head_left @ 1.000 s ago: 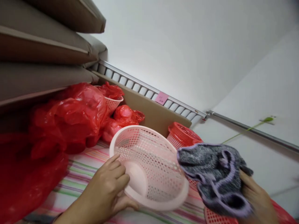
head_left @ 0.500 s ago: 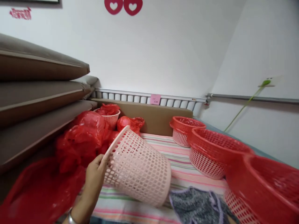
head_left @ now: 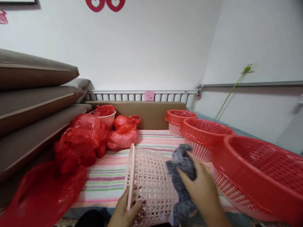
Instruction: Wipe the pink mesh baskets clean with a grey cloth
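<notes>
Basket (head_left: 146, 186) on its side on mat (head_left: 111, 176); bags (head_left: 82, 142) left, three baskets (head_left: 203, 138) right, board (head_left: 153, 113) behind

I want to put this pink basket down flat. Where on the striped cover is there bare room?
The striped cover is bare between the red bags and the pink basket, and behind it toward the cardboard. The right is crowded with red baskets.

Three red baskets (head_left: 203, 134) right, red plastic bags (head_left: 80, 142) left, striped sheet (head_left: 111, 176) between.
</notes>
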Demonstrator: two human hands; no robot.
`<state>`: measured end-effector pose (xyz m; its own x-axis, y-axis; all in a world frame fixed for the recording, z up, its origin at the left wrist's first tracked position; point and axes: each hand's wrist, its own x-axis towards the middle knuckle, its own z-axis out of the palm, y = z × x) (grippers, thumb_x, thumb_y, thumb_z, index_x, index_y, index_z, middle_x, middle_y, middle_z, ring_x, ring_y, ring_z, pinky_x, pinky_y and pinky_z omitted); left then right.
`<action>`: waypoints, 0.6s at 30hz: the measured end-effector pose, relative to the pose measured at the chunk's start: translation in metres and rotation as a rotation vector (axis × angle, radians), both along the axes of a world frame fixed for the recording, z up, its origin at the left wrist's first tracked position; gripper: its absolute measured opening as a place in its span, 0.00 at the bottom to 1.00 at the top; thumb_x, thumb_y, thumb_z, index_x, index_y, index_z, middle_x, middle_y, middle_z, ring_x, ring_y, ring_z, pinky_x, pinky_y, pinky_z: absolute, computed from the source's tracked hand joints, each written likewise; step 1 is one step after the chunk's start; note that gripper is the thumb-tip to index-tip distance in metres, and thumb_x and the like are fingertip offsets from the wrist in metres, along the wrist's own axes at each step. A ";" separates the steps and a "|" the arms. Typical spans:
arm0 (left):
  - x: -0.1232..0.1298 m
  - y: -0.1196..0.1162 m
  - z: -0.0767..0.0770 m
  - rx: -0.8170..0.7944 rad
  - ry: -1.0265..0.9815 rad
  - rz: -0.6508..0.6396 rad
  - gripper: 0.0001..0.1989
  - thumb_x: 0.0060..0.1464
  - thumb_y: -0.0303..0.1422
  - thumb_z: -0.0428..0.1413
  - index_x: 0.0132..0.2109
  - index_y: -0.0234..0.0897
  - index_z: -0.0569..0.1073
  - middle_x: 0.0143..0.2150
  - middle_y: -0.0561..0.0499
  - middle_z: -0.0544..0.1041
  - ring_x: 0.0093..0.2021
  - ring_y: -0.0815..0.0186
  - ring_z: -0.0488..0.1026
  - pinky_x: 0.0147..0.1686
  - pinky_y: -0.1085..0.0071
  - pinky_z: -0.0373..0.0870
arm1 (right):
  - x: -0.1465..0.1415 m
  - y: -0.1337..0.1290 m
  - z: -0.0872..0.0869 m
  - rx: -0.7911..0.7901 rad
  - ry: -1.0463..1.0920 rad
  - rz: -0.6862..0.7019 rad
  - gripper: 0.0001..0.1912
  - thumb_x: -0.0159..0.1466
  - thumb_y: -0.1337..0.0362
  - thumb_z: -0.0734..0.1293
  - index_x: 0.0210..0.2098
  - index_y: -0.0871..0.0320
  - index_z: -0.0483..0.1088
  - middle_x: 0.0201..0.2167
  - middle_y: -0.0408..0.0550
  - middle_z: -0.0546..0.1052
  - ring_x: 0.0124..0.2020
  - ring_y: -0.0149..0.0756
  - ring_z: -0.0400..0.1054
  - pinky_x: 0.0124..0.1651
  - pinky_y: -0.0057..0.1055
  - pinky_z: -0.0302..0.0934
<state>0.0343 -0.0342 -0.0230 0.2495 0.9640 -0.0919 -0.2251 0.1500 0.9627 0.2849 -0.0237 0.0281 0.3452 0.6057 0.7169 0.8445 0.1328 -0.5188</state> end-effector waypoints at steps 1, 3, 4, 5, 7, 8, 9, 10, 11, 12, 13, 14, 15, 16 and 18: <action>-0.002 0.000 -0.002 0.025 -0.016 -0.051 0.35 0.42 0.44 0.65 0.56 0.37 0.66 0.44 0.43 0.78 0.44 0.56 0.75 0.43 0.65 0.70 | -0.009 0.008 -0.005 -0.031 -0.090 0.023 0.27 0.57 0.51 0.65 0.52 0.58 0.68 0.48 0.58 0.72 0.50 0.53 0.64 0.53 0.52 0.60; -0.008 0.000 -0.003 0.084 -0.029 -0.123 0.35 0.43 0.41 0.65 0.58 0.38 0.65 0.52 0.41 0.75 0.53 0.55 0.70 0.52 0.63 0.66 | -0.019 0.020 -0.023 -0.056 -0.175 0.036 0.22 0.58 0.53 0.64 0.47 0.61 0.71 0.47 0.59 0.73 0.50 0.51 0.64 0.53 0.50 0.60; -0.010 -0.001 -0.002 0.085 -0.027 -0.144 0.35 0.44 0.40 0.65 0.58 0.38 0.65 0.54 0.41 0.74 0.54 0.54 0.69 0.53 0.62 0.65 | -0.022 0.024 -0.031 -0.049 -0.188 0.033 0.21 0.59 0.54 0.63 0.46 0.62 0.71 0.47 0.59 0.73 0.51 0.50 0.64 0.54 0.49 0.60; -0.011 -0.001 -0.002 0.064 -0.021 -0.154 0.35 0.44 0.41 0.65 0.59 0.38 0.65 0.54 0.41 0.74 0.54 0.53 0.70 0.52 0.62 0.66 | -0.024 0.025 -0.039 -0.039 -0.190 0.024 0.21 0.59 0.55 0.63 0.46 0.63 0.71 0.48 0.59 0.73 0.51 0.50 0.64 0.54 0.48 0.59; -0.013 -0.003 -0.002 -0.015 -0.016 -0.161 0.38 0.42 0.44 0.65 0.59 0.36 0.64 0.51 0.39 0.76 0.51 0.51 0.72 0.48 0.60 0.69 | -0.026 0.024 -0.047 -0.027 -0.184 0.000 0.20 0.59 0.57 0.64 0.46 0.63 0.71 0.48 0.59 0.73 0.51 0.50 0.64 0.55 0.48 0.58; -0.012 -0.004 -0.003 -0.048 -0.017 -0.161 0.40 0.40 0.45 0.65 0.59 0.36 0.63 0.49 0.39 0.77 0.49 0.50 0.74 0.45 0.60 0.71 | -0.028 0.023 -0.047 -0.031 -0.174 -0.014 0.19 0.59 0.57 0.65 0.45 0.64 0.71 0.48 0.59 0.73 0.51 0.50 0.63 0.55 0.48 0.57; -0.011 -0.005 -0.005 -0.063 -0.020 -0.152 0.41 0.39 0.46 0.66 0.59 0.35 0.64 0.47 0.39 0.78 0.48 0.50 0.74 0.43 0.61 0.72 | -0.032 0.021 -0.045 -0.040 -0.156 -0.025 0.19 0.59 0.58 0.65 0.45 0.64 0.71 0.48 0.59 0.72 0.51 0.50 0.63 0.55 0.47 0.57; -0.010 -0.006 -0.008 -0.068 -0.024 -0.137 0.41 0.37 0.46 0.67 0.58 0.35 0.64 0.45 0.39 0.79 0.46 0.50 0.75 0.41 0.61 0.72 | -0.037 0.018 -0.042 -0.051 -0.126 -0.036 0.19 0.59 0.58 0.65 0.45 0.65 0.71 0.48 0.60 0.72 0.51 0.50 0.63 0.55 0.47 0.57; -0.008 -0.007 -0.011 -0.066 -0.033 -0.121 0.42 0.36 0.46 0.67 0.57 0.35 0.65 0.43 0.40 0.79 0.45 0.50 0.76 0.39 0.62 0.73 | -0.045 0.015 -0.037 -0.065 -0.086 -0.040 0.18 0.59 0.59 0.65 0.44 0.65 0.71 0.47 0.60 0.73 0.51 0.50 0.63 0.55 0.46 0.57; -0.006 -0.007 -0.015 -0.061 -0.043 -0.107 0.42 0.35 0.47 0.67 0.56 0.36 0.66 0.40 0.41 0.80 0.43 0.50 0.77 0.37 0.62 0.73 | -0.056 0.012 -0.031 -0.081 -0.041 -0.031 0.17 0.59 0.60 0.65 0.44 0.65 0.71 0.46 0.60 0.73 0.50 0.50 0.64 0.54 0.46 0.57; -0.003 -0.008 -0.018 -0.056 -0.053 -0.091 0.41 0.34 0.47 0.67 0.56 0.36 0.67 0.38 0.42 0.81 0.41 0.50 0.77 0.36 0.62 0.73 | -0.069 0.009 -0.024 -0.093 0.006 -0.014 0.16 0.59 0.62 0.65 0.43 0.65 0.71 0.45 0.59 0.73 0.48 0.50 0.64 0.52 0.45 0.58; 0.000 -0.008 -0.021 -0.048 -0.065 -0.078 0.40 0.33 0.47 0.68 0.55 0.37 0.68 0.38 0.42 0.81 0.40 0.50 0.77 0.36 0.62 0.73 | -0.085 0.006 -0.017 -0.108 0.047 0.026 0.15 0.58 0.63 0.65 0.42 0.64 0.72 0.43 0.58 0.74 0.46 0.49 0.65 0.50 0.44 0.59; 0.003 -0.009 -0.023 -0.034 -0.082 -0.070 0.39 0.33 0.47 0.68 0.54 0.38 0.69 0.37 0.43 0.81 0.41 0.49 0.77 0.37 0.61 0.73 | -0.102 0.004 -0.011 -0.106 0.070 0.088 0.13 0.56 0.65 0.66 0.41 0.62 0.72 0.41 0.56 0.74 0.45 0.48 0.65 0.49 0.44 0.59; 0.006 -0.010 -0.025 -0.015 -0.104 -0.067 0.38 0.32 0.48 0.68 0.52 0.39 0.71 0.38 0.43 0.81 0.42 0.49 0.77 0.38 0.60 0.73 | -0.119 0.001 -0.005 -0.094 0.092 0.145 0.13 0.53 0.67 0.67 0.40 0.60 0.72 0.39 0.53 0.74 0.44 0.47 0.65 0.48 0.42 0.59; 0.011 -0.013 -0.026 0.020 -0.134 -0.072 0.35 0.32 0.48 0.68 0.49 0.40 0.73 0.39 0.43 0.81 0.47 0.47 0.75 0.43 0.58 0.72 | -0.146 -0.004 0.003 -0.055 0.115 0.246 0.16 0.51 0.69 0.68 0.41 0.56 0.71 0.40 0.49 0.73 0.44 0.45 0.64 0.49 0.41 0.58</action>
